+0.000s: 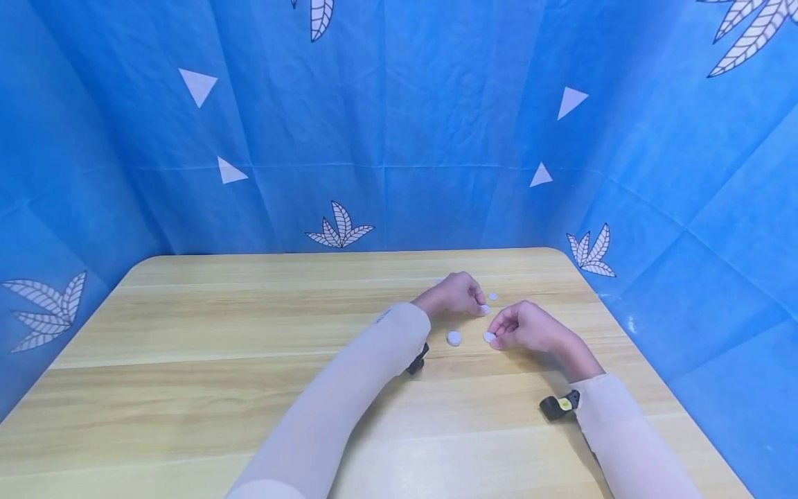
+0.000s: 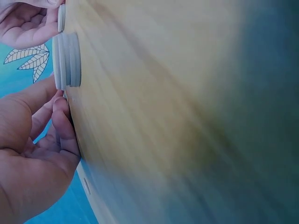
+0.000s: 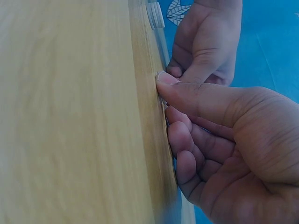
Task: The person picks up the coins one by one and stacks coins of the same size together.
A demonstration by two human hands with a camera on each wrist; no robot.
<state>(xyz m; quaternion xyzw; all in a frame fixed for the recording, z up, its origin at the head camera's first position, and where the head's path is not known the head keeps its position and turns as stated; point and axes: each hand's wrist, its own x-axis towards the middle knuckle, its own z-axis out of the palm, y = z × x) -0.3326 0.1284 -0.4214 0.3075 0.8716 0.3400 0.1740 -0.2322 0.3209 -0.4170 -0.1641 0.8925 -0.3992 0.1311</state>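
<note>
Pale sleeves [image 1: 337, 409], 2 of them, lie closest over the wood-grain counter [image 1: 206, 388], each with a black wrist device [image 1: 555, 407] beside the cuff. On the counter's right half, the right hand [image 1: 530, 327] pinches a white disc [image 1: 489, 337] between thumb and fingers; farther off, the left hand [image 1: 458, 294] pinches another disc [image 1: 484, 310]. Just left of the right hand's disc, apart from it, stands a short stack [image 1: 454, 338] of discs; 1 loose disc [image 1: 493, 296] lies beyond the left fingertips. From the left wrist, the stack partly blocks sight of those fingertips. Blue cloth [image 1: 436, 125] patterned with leaves and triangles hangs behind the far edge and along the left and right sides.
</note>
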